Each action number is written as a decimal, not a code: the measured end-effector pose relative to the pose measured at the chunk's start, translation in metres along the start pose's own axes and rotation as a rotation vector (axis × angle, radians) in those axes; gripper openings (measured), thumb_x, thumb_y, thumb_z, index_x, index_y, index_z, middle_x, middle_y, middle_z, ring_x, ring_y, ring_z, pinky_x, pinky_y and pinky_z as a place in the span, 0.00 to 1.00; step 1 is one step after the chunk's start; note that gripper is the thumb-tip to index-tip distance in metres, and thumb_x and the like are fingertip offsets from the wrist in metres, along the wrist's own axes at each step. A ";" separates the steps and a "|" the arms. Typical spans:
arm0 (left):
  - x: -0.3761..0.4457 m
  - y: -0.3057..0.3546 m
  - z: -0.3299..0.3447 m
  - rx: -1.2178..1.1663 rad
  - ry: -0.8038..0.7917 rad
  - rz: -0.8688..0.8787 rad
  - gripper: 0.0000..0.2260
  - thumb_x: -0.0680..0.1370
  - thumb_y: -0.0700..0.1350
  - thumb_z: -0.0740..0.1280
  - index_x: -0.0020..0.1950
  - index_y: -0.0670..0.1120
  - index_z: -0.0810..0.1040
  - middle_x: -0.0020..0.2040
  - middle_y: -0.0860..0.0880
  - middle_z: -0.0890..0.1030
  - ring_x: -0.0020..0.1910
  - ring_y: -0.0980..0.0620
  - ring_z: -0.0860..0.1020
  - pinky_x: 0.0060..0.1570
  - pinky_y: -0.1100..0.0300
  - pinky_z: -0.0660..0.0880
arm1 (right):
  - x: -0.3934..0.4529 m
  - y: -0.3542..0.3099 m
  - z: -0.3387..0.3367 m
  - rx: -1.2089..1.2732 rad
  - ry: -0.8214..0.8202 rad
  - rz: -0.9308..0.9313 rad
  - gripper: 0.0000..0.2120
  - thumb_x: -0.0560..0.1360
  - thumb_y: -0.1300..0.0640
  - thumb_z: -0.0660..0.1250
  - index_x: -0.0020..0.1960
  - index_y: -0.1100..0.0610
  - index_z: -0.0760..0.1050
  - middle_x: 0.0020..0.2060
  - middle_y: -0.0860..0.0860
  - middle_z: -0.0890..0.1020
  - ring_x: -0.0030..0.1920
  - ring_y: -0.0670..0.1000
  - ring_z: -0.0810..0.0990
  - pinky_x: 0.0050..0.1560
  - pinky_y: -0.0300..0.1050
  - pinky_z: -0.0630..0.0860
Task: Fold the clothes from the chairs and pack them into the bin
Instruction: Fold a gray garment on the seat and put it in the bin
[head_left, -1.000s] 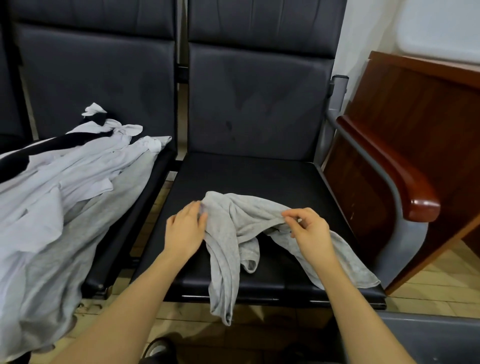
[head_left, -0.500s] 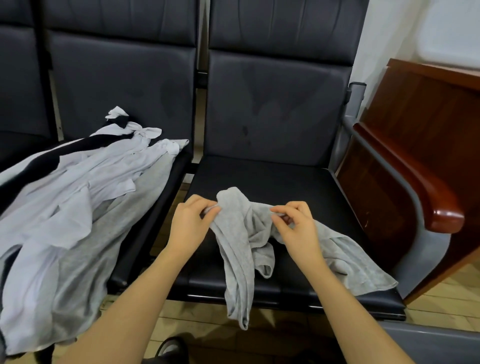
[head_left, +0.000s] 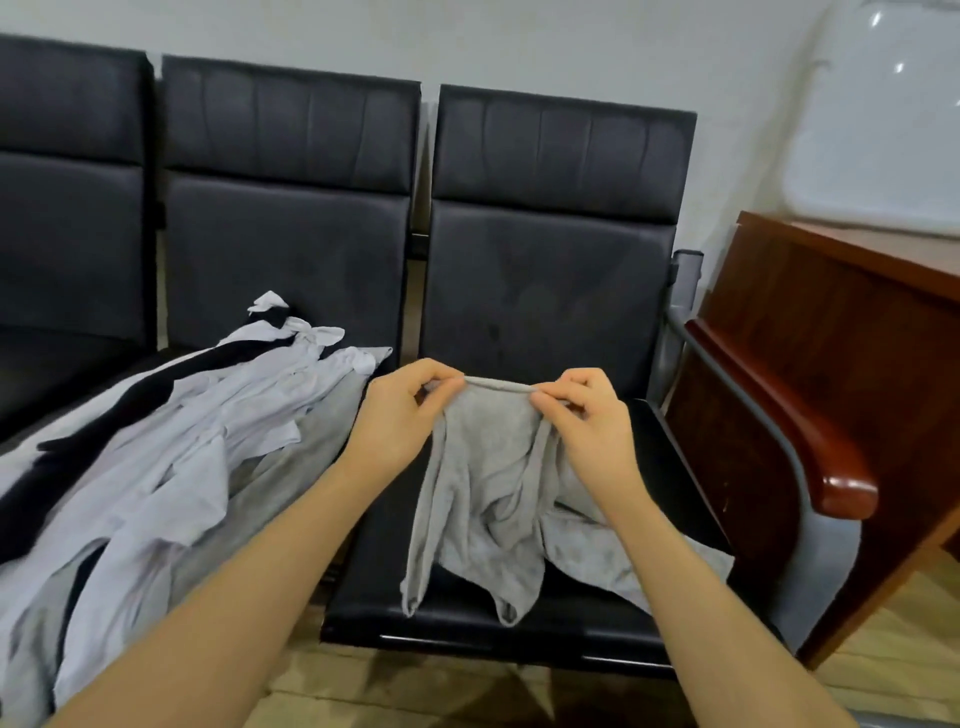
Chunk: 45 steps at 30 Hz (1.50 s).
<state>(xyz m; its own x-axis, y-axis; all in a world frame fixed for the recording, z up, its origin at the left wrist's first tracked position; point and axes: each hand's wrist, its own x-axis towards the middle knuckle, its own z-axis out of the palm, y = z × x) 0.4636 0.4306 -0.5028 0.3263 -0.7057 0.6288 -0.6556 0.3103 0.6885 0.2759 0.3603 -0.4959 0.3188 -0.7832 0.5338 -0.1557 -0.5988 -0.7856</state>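
A grey garment (head_left: 493, 493) hangs over the seat of the right black chair (head_left: 665, 457). My left hand (head_left: 400, 415) pinches its top hem at the left end. My right hand (head_left: 587, 421) pinches the same hem at the right end, so the hem is stretched taut between the two hands above the seat. The lower part of the garment lies crumpled on the seat, with two ends drooping toward the front edge. A pile of white, grey and black clothes (head_left: 171, 457) covers the middle chair on the left.
A reddish wooden armrest (head_left: 795, 431) and a wooden desk (head_left: 841, 322) stand close on the right. A white plastic bin (head_left: 883, 130) sits on the desk at the top right. A third black chair (head_left: 67, 234) is at the far left. Wooden floor lies below.
Both hands have risen from the seat with the grey garment's hem, which is now pulled straight between them. The camera has tilted up, so more of the chair backs and wall shows.
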 end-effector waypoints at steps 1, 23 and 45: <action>0.001 0.002 0.002 0.045 -0.025 0.016 0.04 0.78 0.44 0.67 0.48 0.48 0.81 0.41 0.57 0.81 0.42 0.61 0.77 0.44 0.68 0.73 | 0.002 -0.002 -0.007 -0.037 -0.005 -0.015 0.06 0.75 0.61 0.69 0.45 0.52 0.81 0.45 0.47 0.72 0.43 0.34 0.73 0.45 0.26 0.68; -0.103 -0.046 0.105 0.181 -0.522 -0.061 0.20 0.75 0.58 0.60 0.54 0.44 0.81 0.49 0.50 0.81 0.48 0.49 0.77 0.51 0.49 0.74 | -0.092 0.100 -0.074 -0.358 -0.019 0.215 0.03 0.73 0.57 0.71 0.47 0.53 0.80 0.44 0.48 0.68 0.45 0.41 0.72 0.47 0.24 0.67; 0.002 0.024 -0.023 0.170 0.005 -0.091 0.05 0.77 0.44 0.66 0.46 0.45 0.81 0.43 0.49 0.80 0.43 0.52 0.77 0.45 0.57 0.75 | -0.019 -0.002 -0.101 -0.561 0.064 -0.140 0.05 0.75 0.66 0.67 0.48 0.60 0.81 0.44 0.48 0.76 0.43 0.41 0.73 0.47 0.25 0.67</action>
<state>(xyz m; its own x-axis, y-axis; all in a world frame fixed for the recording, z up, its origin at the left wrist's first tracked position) 0.4646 0.4513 -0.4765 0.3926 -0.7225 0.5691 -0.7288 0.1330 0.6717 0.1762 0.3595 -0.4727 0.3172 -0.6886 0.6521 -0.5935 -0.6804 -0.4298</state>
